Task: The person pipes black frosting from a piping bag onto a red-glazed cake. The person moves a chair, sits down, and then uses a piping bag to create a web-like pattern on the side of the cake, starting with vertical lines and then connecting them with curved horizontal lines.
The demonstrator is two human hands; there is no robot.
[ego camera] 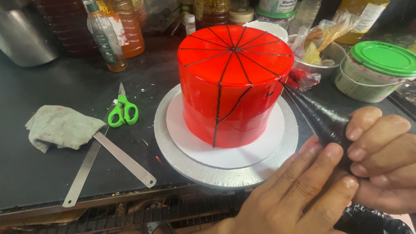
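The piping bag is lying between both hands' fingers, its tip touching the upper right edge of the red cake. The right hand is gripping it, fingers curled tight; the left hand is steadying it from below, fingers extended (nearly flat). One cake is sitting on one board; one pair of scissors and two metal strips are lying left.

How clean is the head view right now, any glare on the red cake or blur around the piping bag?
Head view: the red cake shows soft bright sheen on its glossy top and side, yet the dark piped lines stay readable; the piping bag is sharp to its tip; both hands, left hand and right hand, are in focus; bottles at the back look slightly soft and dim.
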